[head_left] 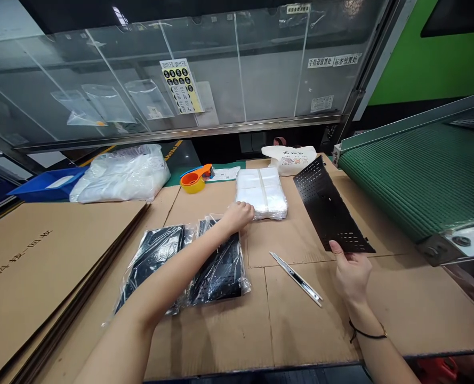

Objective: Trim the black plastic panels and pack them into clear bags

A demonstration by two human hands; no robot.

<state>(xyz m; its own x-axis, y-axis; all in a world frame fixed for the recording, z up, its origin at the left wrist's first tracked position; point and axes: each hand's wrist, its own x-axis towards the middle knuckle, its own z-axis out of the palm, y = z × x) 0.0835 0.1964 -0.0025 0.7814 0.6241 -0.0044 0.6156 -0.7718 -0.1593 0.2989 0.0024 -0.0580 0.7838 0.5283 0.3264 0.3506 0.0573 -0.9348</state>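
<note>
Cardboard sheets [221, 341] are covering the bench, with the right hand [351, 274] pinching a black perforated panel [327, 205] by its lower edge and the curled left hand [239, 216] pressing at a white bag stack [260, 194], grip unclear, so swinging the panel carelessly could catch the nearby utility knife [296, 278].

The left arm [152, 277] stretches diagonally up from the lower left, and the left hand [239, 217] sits well up and to the left of the right fingers [352, 261], knuckles up, its own fingers curled under. The right forearm [375, 354] rises from the bottom edge to the right hand [351, 272], which stands tilted, thumb [333, 246] raised, fingers bunched in a grip. A thin dark cord bracelet [367, 335] circles the wrist below the right fingers.
</note>
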